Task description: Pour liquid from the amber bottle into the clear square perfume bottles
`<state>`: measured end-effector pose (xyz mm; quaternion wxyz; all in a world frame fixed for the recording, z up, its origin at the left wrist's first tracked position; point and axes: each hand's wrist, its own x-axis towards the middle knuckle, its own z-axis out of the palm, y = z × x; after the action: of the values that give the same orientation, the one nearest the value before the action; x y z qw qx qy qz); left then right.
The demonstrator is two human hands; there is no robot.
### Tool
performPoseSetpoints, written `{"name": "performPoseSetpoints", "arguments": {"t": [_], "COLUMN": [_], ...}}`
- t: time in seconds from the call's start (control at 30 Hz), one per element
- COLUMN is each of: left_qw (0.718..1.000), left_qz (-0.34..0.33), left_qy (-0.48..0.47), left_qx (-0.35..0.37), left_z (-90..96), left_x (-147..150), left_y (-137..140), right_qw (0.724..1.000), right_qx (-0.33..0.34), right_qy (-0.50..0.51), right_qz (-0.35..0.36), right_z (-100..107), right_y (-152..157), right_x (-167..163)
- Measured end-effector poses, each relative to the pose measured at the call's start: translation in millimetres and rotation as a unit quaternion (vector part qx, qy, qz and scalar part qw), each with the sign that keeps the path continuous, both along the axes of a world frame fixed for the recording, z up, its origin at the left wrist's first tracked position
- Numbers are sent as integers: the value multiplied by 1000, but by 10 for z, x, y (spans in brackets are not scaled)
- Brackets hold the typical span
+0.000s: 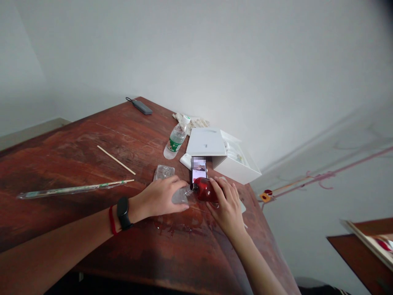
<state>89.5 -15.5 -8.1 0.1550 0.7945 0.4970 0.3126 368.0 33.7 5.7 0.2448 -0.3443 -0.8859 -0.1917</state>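
My left hand (164,196), with a black wristband and a red cord at the wrist, is closed around a small clear plastic bottle (181,196). The bottle's neck points to the right. My right hand (226,200) grips a glossy red bottle (207,189) lying on its side in the air or on the table; I cannot tell which. Its dark mouth meets or nearly meets the clear bottle's neck. Behind my left fingers is a clear plastic box (164,171). Liquid drops (173,230) are scattered on the wood in front of both hands.
A phone (199,169) with a lit screen leans by a white box (206,141). A labelled water bottle (177,139) stands left of it. A wooden stick (116,159) and a wrapped stick (76,189) lie left; a grey device (139,106) is at the table's (76,155) far corner.
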Motion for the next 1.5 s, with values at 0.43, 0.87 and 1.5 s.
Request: {"name": "performPoseSetpoints", "arguments": {"t": [0.43,0.87,1.5], "left_qw": [999,998,999], "left_qz": [-16,-32,-25], "left_qy": [-17,-50,30], "left_qx": [-34,-14,13], "left_z": [2,-38,-5], "left_x": [26,7,-67], "left_y": [-9,21,69], "right_qw": [871,778,815], "right_qx": [-303,-419,-399], "right_qy": [386,465,417], "right_qz": [-27,57,49], "right_z": [-159,-467,-503], "right_y": [165,85,191], "right_x": [-11,-53,-15]}}
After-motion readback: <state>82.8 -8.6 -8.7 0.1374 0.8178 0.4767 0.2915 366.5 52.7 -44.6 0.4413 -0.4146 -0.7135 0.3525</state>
